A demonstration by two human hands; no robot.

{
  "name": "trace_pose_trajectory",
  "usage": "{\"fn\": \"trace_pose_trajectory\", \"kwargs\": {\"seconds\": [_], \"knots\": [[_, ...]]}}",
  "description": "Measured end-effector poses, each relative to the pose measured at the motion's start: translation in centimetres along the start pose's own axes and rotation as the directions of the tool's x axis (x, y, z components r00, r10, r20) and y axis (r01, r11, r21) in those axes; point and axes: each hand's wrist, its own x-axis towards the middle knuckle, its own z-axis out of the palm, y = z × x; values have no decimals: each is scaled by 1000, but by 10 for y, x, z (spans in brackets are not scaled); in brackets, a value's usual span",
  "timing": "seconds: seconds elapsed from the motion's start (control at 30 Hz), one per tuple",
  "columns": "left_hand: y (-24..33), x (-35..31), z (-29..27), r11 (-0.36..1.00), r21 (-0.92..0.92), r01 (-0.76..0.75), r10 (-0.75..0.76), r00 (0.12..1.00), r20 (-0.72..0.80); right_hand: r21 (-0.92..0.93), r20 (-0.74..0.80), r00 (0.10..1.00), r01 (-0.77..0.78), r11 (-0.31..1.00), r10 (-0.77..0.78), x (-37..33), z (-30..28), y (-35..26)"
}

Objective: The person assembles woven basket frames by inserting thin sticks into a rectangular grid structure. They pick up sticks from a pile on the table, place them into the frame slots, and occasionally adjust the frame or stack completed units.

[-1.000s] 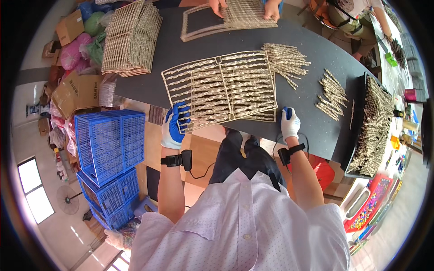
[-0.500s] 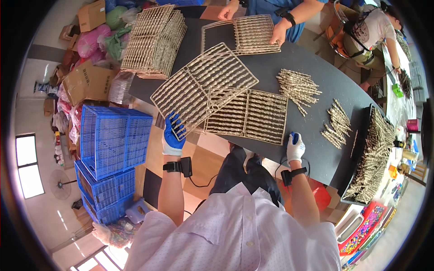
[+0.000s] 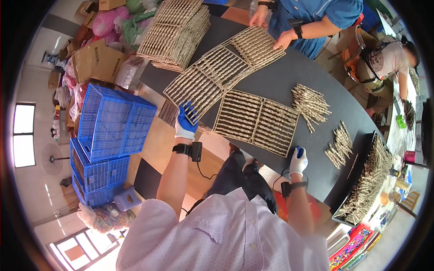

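Note:
My left hand (image 3: 186, 124), in a white and blue glove, grips the near corner of a gold wire frame panel (image 3: 203, 72) set with rows of twisted rods. That panel slants up and away over the table. Its far end meets or overlaps a similar frame section (image 3: 258, 44) between a co-worker's hands; I cannot tell whether they are joined. Another rod-filled frame (image 3: 255, 121) lies flat at the table's near edge. Beside its lower right corner is my right hand (image 3: 298, 161), gloved, its fingers curled closed. Whatever those fingers might hold is hidden.
A stack of finished-looking frames (image 3: 174, 38) stands far left on the dark table (image 3: 271, 81). Loose twisted rods (image 3: 311, 106) and a smaller rod pile (image 3: 339, 147) lie right, near a black tray (image 3: 354, 177) full of rods. Blue crates (image 3: 113, 122) stand left.
My view has shifted, moving the scene in the picture. The panel in my left hand now meets the co-worker's frame, which has tilted. The co-worker's hands have both come onto that frame.

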Motion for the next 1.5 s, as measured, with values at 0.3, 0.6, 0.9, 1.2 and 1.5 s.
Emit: {"fn": "trace_pose_trajectory", "kwargs": {"seconds": [0.3, 0.6, 0.9, 1.2, 1.5], "knots": [[-6, 27, -5, 1000, 21, 20, -21, 999, 35, -34, -16, 1000, 23, 999, -24, 3, 6, 8], [3, 24, 2, 999, 25, 21, -22, 997, 70, 14, 7, 1000, -12, 1000, 12, 3, 5, 8], [-7, 35, 36, 999, -38, 22, -16, 989, 149, -28, 16, 1000, -4, 1000, 5, 3, 3, 4], [-31, 59, 88, 996, -43, 81, -68, 965, 252, 13, 3, 1000, 20, 1000, -20, 3, -2, -5], [-51, 83, 103, 974, 80, 211, -224, 858, 463, -13, 16, 1000, -2, 1000, 2, 3, 2, 1]]}}
